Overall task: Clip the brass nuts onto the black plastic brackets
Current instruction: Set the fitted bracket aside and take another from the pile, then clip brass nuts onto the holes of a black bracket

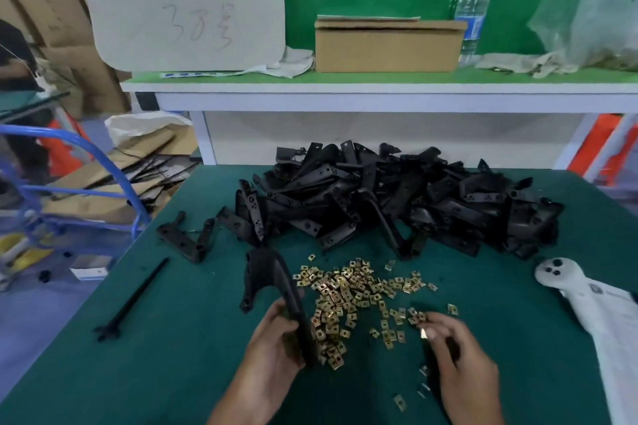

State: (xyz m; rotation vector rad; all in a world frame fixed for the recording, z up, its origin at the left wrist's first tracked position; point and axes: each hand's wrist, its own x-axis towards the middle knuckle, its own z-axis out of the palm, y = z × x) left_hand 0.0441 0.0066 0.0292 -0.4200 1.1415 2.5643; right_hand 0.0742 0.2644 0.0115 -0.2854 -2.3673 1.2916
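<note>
My left hand (276,338) grips a black plastic bracket (272,283) by its lower arm, holding it upright over the green table (155,355). My right hand (455,352) pinches one brass nut (423,333) between thumb and fingertips, just right of the scattered brass nuts (352,293). A large heap of black brackets (397,197) lies at the far middle of the table. Whether my right hand also holds a dark object under the palm I cannot tell.
Two loose brackets (186,235) and a thin black rod (133,297) lie at the left. A white glove-like cloth (587,304) lies at the right edge. A shelf behind carries a cardboard box (386,45), a water bottle (473,3) and a plastic bag (587,17).
</note>
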